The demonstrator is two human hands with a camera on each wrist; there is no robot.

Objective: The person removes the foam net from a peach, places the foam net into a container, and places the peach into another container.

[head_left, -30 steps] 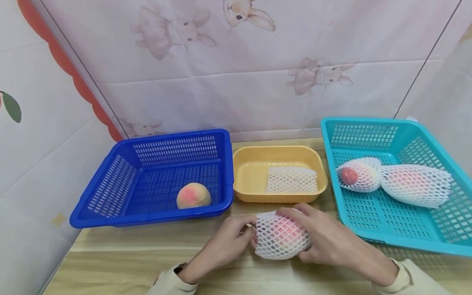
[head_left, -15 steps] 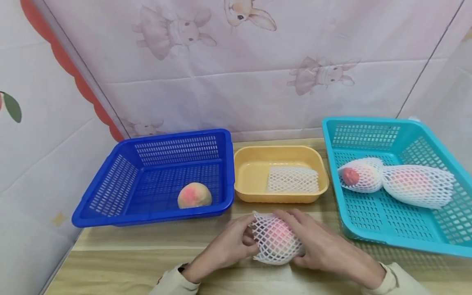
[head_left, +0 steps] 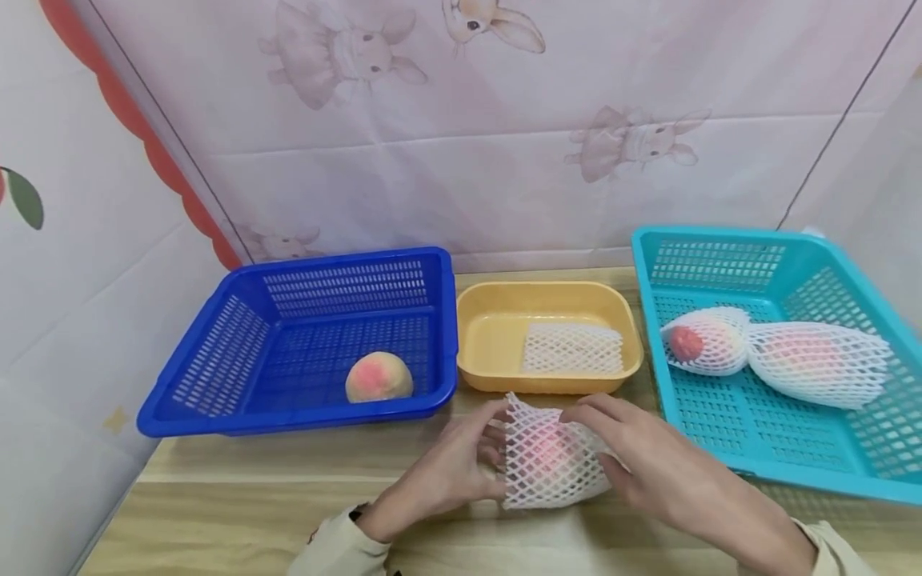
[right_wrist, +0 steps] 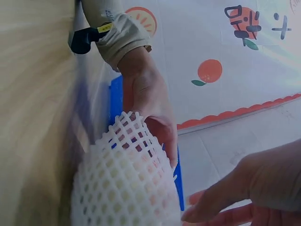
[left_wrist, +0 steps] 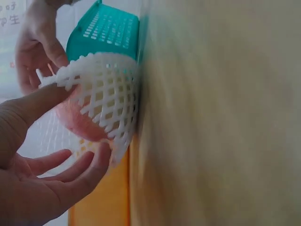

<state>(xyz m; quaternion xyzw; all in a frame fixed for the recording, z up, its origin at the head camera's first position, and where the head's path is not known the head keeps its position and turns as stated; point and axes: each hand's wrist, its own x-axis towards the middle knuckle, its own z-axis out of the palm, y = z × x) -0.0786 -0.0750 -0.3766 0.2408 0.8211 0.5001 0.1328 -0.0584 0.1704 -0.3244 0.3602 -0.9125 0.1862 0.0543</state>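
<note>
While left hand (head_left: 459,464) holds net (head_left: 555,464) by mouth, grip half-open with thumb and fingers spread, right hand (head_left: 651,456) curves over other end, hold unclear. Peach (left_wrist: 77,117) inside net, in front of tray (head_left: 493,344). Sleeving seems nearly done; next: even out net.

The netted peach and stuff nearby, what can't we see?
Head view: right hand hides part of the foam net.
Head view: the blue basket hides the underside of the bare peach.
Head view: picture's right edge cuts off the teal basket.
Right wrist view: picture's bottom edge cuts off the foam net.
</note>
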